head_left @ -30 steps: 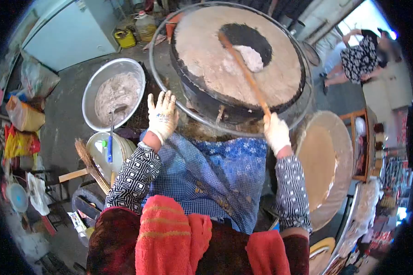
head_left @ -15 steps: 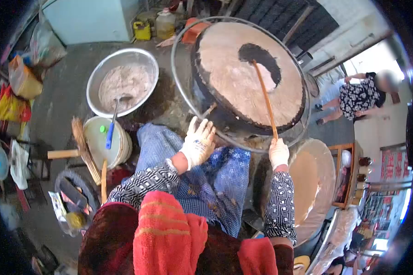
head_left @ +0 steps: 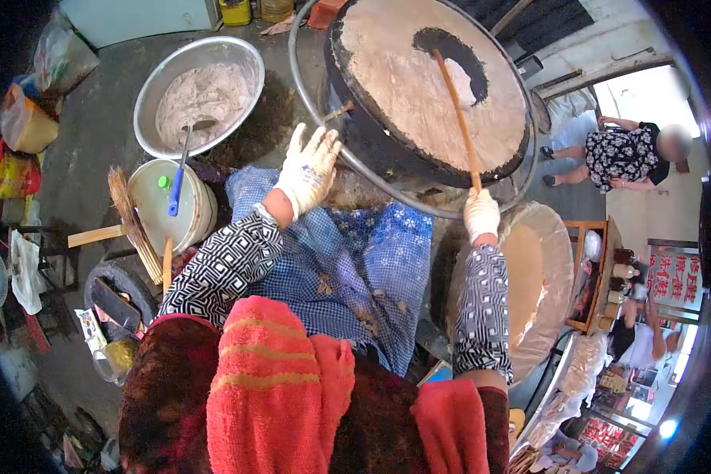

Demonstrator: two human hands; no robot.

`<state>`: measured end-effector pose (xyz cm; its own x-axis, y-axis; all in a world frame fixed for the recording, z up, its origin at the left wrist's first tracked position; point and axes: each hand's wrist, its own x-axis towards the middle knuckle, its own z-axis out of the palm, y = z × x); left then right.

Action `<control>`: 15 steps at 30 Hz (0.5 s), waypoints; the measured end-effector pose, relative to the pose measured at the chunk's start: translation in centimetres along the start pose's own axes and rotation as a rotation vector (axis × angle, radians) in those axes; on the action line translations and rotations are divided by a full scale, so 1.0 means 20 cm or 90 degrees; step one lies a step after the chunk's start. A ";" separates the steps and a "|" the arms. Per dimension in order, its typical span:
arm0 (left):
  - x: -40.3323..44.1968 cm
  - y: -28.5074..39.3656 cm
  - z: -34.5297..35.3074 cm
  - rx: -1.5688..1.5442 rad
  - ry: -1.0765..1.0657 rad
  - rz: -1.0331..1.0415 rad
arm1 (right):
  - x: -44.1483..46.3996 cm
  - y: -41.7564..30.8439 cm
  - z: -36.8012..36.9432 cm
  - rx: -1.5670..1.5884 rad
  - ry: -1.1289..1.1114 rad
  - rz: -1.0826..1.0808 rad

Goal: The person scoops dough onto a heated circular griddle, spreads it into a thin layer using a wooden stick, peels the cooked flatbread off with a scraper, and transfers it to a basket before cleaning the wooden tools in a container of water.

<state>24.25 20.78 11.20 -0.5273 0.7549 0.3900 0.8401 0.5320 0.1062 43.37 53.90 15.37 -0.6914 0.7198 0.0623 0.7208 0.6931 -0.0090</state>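
Note:
My right hand [head_left: 481, 215], in a white glove, is closed around the near end of a long thin wooden stick [head_left: 457, 110]. The stick lies across a large round black griddle [head_left: 347, 71] coated with a pale brown layer of batter [head_left: 395, 91]. Its far tip is at a dark, curved bare patch, beside a whitish spot. My left hand [head_left: 308, 170], also gloved, has its fingers stretched out by the metal ring [head_left: 302, 99] around the griddle; whether they touch it I cannot tell. Nothing shows in that hand.
At the left, a metal basin [head_left: 146, 118] holds pale mash and a ladle [head_left: 183, 158]; a white bucket [head_left: 205, 225] and straw brush [head_left: 138, 225] are nearer. A plastic-lined tub [head_left: 561, 276] stands at my right. Beyond it is a person in a flowered top [head_left: 616, 154].
My left hand has moved forward and left along the ring, fingers still spread. The view has tilted down, so the griddle appears higher. My right hand keeps hold of the stick.

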 end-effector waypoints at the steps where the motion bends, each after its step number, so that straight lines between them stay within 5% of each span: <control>1: 0.01 -0.02 0.00 0.003 0.000 -0.005 | 0.03 0.02 -0.01 -0.011 0.007 0.015; 6: 0.07 -0.14 0.01 0.015 0.022 -0.021 | 0.05 0.00 -0.01 -0.037 0.065 -0.074; 9: 0.10 -0.20 0.00 0.001 0.019 -0.047 | 0.07 0.10 0.01 -0.048 0.010 0.006; 15: 0.26 -0.39 -0.09 0.082 -0.130 -0.112 | 0.05 0.04 -0.03 -0.038 0.006 -0.013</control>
<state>15.21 20.00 14.07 -0.6886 0.7018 0.1825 0.7177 0.6955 0.0332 43.26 55.21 15.96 -0.7062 0.7044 0.0715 0.7079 0.7045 0.0512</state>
